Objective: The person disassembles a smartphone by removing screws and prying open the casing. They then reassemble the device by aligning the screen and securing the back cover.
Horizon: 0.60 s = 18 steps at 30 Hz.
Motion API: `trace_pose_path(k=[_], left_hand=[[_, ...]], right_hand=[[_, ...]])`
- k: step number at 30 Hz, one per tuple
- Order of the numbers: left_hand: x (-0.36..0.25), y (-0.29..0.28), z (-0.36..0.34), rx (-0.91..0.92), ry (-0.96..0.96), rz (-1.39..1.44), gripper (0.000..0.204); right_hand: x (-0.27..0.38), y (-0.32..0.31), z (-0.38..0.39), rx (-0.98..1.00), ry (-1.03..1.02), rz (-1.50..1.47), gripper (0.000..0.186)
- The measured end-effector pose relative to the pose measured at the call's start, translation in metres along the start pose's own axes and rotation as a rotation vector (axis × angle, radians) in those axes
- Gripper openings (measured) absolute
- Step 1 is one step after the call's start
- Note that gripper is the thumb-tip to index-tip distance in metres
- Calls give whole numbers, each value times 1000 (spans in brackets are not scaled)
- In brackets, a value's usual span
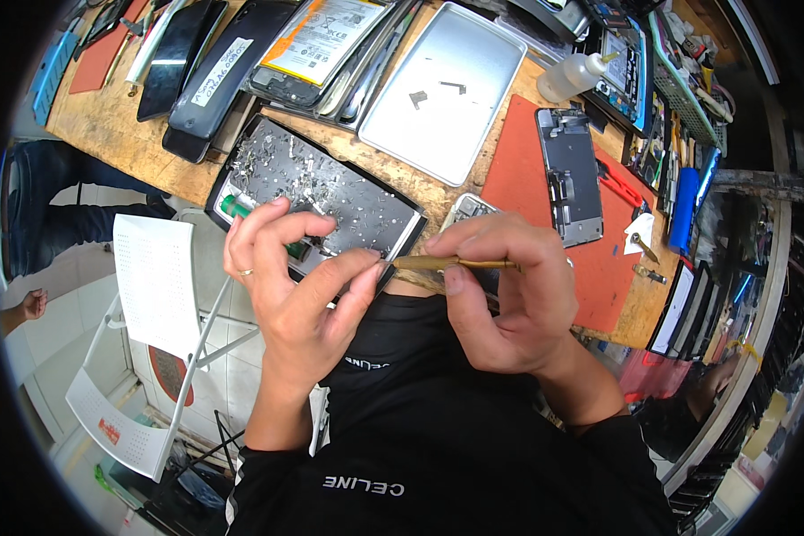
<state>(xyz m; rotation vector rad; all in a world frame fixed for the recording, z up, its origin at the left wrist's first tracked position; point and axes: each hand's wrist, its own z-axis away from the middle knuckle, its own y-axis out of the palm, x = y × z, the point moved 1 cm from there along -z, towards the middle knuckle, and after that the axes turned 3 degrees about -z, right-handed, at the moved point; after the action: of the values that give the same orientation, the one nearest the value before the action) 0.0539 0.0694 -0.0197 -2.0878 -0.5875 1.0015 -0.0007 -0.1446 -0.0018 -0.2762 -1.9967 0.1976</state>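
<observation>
My right hand (525, 299) pinches slim gold-coloured tweezers (424, 263) level between thumb and fingers. Their tip reaches the thumb and forefinger of my left hand (302, 299), which are pinched together; whatever small thing sits between them is too small to make out. A ring is on one of the left fingers. Under the left hand lies a black tray (348, 198) strewn with screws and tiny metal parts. A green cylinder (234, 206) shows by the left fingertips. Behind my right hand, a phone (469, 209) on the bench is mostly covered.
A silver metal tray (447, 71) holds two small dark parts. An opened phone (570, 174) lies on the red mat (515, 147) beside red pliers (623, 186). Stacked phones (223, 76) and a clear bottle (570, 78) stand further back. A white chair (156, 281) is left; another person stands beyond.
</observation>
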Motion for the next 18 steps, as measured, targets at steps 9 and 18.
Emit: trace_pose_path(k=[9, 18], left_hand=[[24, -13, 1, -62, -109, -43, 6], [35, -10, -4, -122, -156, -85, 11]], right_hand=[[-4, 4, -4, -49, 51, 53, 31], [-24, 28, -22, -229, -38, 110, 28]])
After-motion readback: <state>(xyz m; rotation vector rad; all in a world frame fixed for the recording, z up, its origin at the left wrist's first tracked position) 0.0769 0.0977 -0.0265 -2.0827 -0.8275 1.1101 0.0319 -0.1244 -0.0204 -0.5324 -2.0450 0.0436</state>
